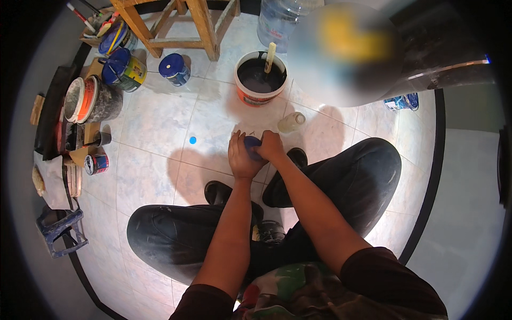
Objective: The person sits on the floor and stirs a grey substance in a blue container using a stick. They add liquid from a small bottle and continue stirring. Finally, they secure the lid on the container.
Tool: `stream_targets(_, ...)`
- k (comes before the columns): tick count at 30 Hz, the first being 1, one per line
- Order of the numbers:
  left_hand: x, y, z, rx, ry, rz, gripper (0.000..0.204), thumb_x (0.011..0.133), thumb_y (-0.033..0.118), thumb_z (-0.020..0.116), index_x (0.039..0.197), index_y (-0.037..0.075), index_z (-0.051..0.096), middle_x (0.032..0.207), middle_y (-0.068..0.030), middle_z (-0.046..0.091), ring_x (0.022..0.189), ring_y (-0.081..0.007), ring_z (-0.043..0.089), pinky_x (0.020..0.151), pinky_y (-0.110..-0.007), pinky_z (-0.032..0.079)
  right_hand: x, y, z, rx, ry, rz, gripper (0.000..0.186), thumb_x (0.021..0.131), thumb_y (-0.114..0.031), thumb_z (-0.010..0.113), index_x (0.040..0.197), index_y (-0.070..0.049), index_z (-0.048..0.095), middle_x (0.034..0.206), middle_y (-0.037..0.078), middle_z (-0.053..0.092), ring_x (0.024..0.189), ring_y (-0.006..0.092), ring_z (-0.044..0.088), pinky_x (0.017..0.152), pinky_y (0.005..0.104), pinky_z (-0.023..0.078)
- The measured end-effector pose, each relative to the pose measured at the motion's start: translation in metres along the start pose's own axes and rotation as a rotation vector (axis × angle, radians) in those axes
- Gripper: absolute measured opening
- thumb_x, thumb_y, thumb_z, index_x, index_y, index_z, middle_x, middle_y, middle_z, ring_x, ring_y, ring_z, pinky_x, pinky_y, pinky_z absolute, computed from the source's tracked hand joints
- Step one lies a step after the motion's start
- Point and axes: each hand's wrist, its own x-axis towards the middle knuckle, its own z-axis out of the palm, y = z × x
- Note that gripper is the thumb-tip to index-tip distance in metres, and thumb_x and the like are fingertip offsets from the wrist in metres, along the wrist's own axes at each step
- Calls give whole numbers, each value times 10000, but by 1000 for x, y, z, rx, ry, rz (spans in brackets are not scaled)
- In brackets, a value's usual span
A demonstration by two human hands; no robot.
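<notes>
In front of my bent knees, both hands are together on a small container with a dark blue round top (253, 148). My left hand (242, 157) wraps round its left side, fingers pointing away from me. My right hand (271, 146) is closed on its right edge, with the fingers bent over the blue top. Most of the container's body is hidden by the hands. Just beyond my right hand is a small clear bottle (292, 122) with pale contents. A small bright blue disc (193, 140) lies on the tiles to the left.
Farther out stands a bucket of dark liquid (261, 77) with a wooden stick in it. A blue-lidded can (174, 69), a stained bucket (94, 100) and a blue step stool (61, 232) are to the left. A wooden stool (176, 44) and large water bottle (272, 24) stand behind.
</notes>
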Motion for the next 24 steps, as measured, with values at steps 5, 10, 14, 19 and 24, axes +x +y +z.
stream_targets(5,0,-3,6,-9,49,39,852,665,315,903,1393,31,564,1480,-256,576,1382,-471,545,1154,-547,455,-2,3,-7,17,-121,65,662,708,-344,994,1092,66,645,1063,287,739,1080,462,721,920,500,591)
stream_targets(10,-2,-4,-2,-9,-50,-30,777,715,294,848,1387,32,558,1452,-251,587,1381,-471,543,1152,-546,450,-12,-11,-5,3,-61,74,682,697,-328,995,1109,51,607,1058,270,731,1076,458,712,928,502,582)
stream_targets(14,0,-5,3,-12,-46,28,728,764,252,792,1403,20,533,1411,-250,601,1346,-472,558,1139,-552,451,-16,-12,-7,22,32,62,635,679,-295,990,1052,59,618,1006,287,738,1026,465,735,888,502,598)
stream_targets(19,0,-2,3,-27,-77,20,694,800,229,743,1413,7,508,1372,-249,610,1319,-476,565,1124,-563,447,-19,-13,-15,65,41,89,603,670,-276,995,1019,58,633,991,294,736,1016,463,741,881,499,602)
stream_targets(24,-2,-14,5,-105,-81,-13,785,671,300,860,1347,40,559,1406,-238,598,1345,-459,555,1172,-582,412,-25,-20,-17,30,77,68,615,652,-319,998,997,67,666,960,279,745,978,460,749,859,491,608)
